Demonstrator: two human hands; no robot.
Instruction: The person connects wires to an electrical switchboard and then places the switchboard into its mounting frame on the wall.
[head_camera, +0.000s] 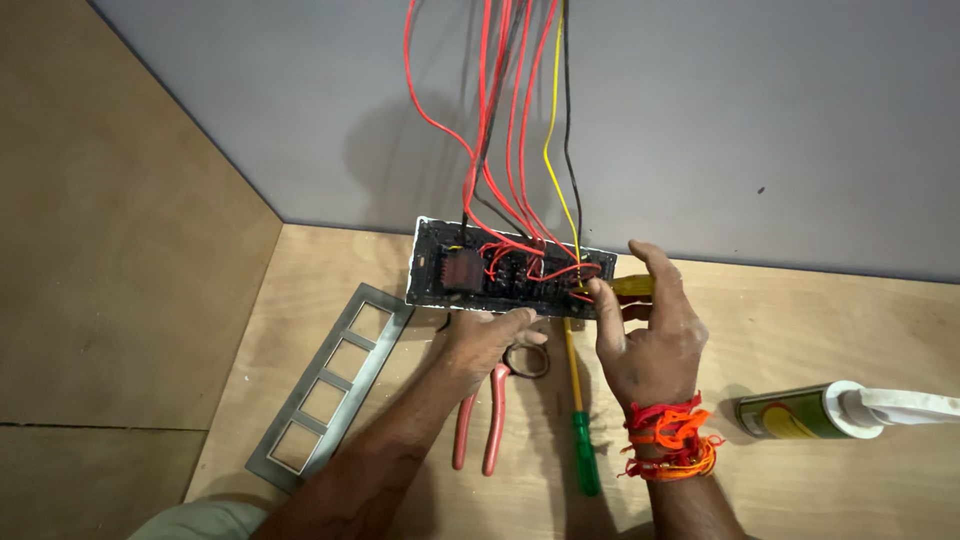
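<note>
Nearest the person, a green-handled screwdriver (578, 420) and red-handled pliers (482, 425) are lying on the plywood bench (800, 330), the pliers partly under the left forearm. Toward the bench's left edge a grey four-window frame (330, 385) is lying at a slant, and toward the right edge a green sealant tube (810, 412) with a white nozzle is resting on its side.

The left hand (490, 335) is pressing its fingers against the lower edge of the switch board (510, 268), steadying it rather than closing around it. The right hand (650, 335), with red and orange threads tied at the wrist, is gripping a yellow-handled tool (630, 286), its tip sitting at the board's right end.

The board is lying near the bench's far edge, back side up: a long black rectangle with a pale rim, crowded with terminals and short red loops. Red, black and yellow wires (500, 120) are rising from it up the grey wall (750, 120).
</note>
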